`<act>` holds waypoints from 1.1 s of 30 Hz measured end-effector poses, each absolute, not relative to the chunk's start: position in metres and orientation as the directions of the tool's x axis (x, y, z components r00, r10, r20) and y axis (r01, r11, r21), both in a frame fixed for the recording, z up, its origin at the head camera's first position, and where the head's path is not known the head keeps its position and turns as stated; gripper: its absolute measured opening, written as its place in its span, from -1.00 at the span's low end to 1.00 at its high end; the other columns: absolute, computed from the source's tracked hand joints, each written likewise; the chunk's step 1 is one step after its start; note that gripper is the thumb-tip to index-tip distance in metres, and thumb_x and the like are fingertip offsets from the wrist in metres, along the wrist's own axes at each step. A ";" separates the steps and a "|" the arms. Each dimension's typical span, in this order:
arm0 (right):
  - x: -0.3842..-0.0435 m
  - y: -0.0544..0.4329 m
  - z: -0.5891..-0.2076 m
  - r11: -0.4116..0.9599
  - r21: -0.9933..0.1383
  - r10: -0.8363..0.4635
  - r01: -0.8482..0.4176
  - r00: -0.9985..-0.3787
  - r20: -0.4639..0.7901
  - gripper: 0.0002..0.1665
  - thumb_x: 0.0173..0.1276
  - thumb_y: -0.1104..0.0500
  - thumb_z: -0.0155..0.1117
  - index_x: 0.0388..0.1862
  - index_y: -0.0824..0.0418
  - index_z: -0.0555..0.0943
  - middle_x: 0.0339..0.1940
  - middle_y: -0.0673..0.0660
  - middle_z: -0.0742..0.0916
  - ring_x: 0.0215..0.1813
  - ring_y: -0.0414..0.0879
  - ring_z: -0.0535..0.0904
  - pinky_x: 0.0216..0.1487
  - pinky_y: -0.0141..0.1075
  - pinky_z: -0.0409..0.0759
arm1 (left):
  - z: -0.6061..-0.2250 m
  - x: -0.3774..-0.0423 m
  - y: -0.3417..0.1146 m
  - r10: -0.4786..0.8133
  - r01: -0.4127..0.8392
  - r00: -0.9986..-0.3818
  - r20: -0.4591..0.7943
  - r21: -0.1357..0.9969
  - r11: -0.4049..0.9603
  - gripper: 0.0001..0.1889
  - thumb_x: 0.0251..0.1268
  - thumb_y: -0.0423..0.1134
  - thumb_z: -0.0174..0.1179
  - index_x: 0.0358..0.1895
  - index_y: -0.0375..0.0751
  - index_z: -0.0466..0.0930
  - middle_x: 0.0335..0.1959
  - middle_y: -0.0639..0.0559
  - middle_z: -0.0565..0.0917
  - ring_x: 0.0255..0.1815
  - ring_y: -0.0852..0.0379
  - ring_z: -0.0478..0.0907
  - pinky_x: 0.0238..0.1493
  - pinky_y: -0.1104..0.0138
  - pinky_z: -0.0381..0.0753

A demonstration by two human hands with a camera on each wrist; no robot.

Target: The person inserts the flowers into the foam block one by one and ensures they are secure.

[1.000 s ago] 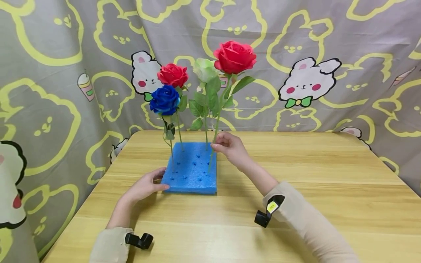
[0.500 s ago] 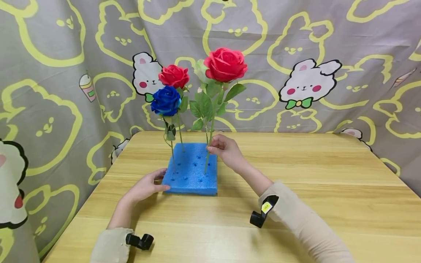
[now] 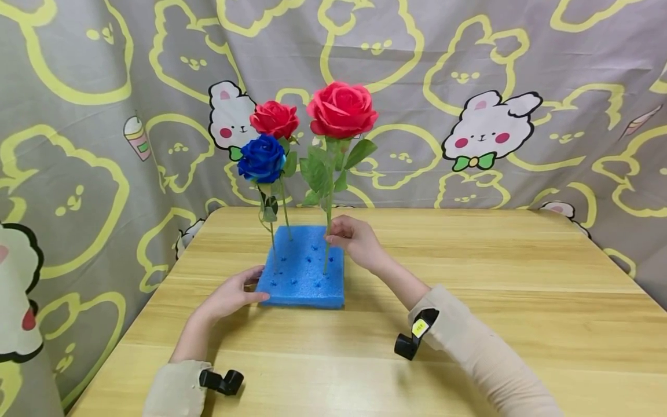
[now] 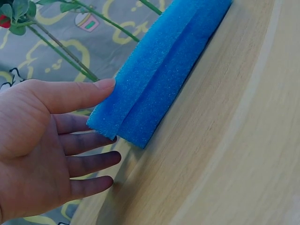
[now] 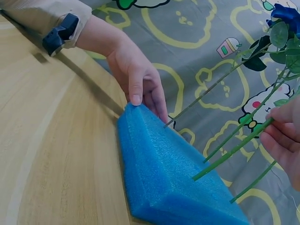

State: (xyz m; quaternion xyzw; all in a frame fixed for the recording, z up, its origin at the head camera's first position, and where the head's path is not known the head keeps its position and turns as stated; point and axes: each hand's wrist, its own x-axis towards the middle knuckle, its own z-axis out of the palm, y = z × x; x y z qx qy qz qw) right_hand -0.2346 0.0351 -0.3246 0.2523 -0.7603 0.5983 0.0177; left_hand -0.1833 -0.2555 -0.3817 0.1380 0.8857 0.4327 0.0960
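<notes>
A large red rose [image 3: 342,110] stands nearly upright over the right part of the blue foam block [image 3: 304,295]. My right hand [image 3: 361,242] pinches its green stem [image 5: 229,152], whose lower end meets the foam top in the right wrist view. My left hand [image 3: 229,295] rests at the block's left front corner; in the left wrist view its thumb [image 4: 77,96] touches the foam edge and the other fingers are extended. A blue rose [image 3: 261,159] and a smaller red rose [image 3: 274,119] stand in the block. A pale green rose's bloom is hidden behind the large red one.
Several small holes dot the foam's top. The block lies on a wooden table [image 3: 495,278], with a grey patterned curtain [image 3: 406,35] behind it. Each wrist carries a black camera, such as the left one [image 3: 221,382].
My right hand has moved the large red rose left and lower, its stem now more upright and its bloom covering the pale green rose. The left hand and block have stayed put.
</notes>
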 end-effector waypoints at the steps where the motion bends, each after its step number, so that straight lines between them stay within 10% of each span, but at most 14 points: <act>1: -0.235 0.035 -0.325 0.158 -0.898 -0.369 -0.410 -0.868 0.332 -0.89 0.23 0.43 0.21 -0.24 0.39 0.54 -0.34 0.22 0.68 -0.29 -0.05 0.61 -0.12 0.08 0.55 | -0.382 -0.183 -0.256 0.325 0.159 -0.944 -0.052 0.792 0.589 -0.21 0.17 -0.17 0.26 0.35 -0.49 0.09 0.24 -0.41 0.32 0.24 -0.33 0.26 0.21 -0.11 0.24; 11: -0.236 0.035 -0.333 0.161 -0.860 -0.421 -0.485 -0.822 0.385 -0.86 0.21 0.45 0.22 -0.22 0.44 0.56 -0.36 0.21 0.68 -0.31 -0.04 0.63 -0.23 -0.27 0.62 | -0.383 -0.184 -0.256 0.316 0.150 -0.947 -0.056 0.793 0.590 -0.21 0.16 -0.17 0.26 0.36 -0.47 0.09 0.23 -0.40 0.33 0.24 -0.32 0.26 0.22 -0.11 0.23; 33: -0.233 0.032 -0.337 0.199 -0.841 -0.445 -0.503 -0.811 0.379 -0.78 0.19 0.44 0.25 -0.15 0.45 0.57 -0.34 0.25 0.68 -0.29 0.00 0.63 -0.26 -0.31 0.61 | -0.386 -0.187 -0.258 0.319 0.154 -0.946 -0.055 0.792 0.591 -0.21 0.16 -0.15 0.26 0.36 -0.46 0.10 0.21 -0.37 0.36 0.21 -0.29 0.30 0.21 -0.10 0.24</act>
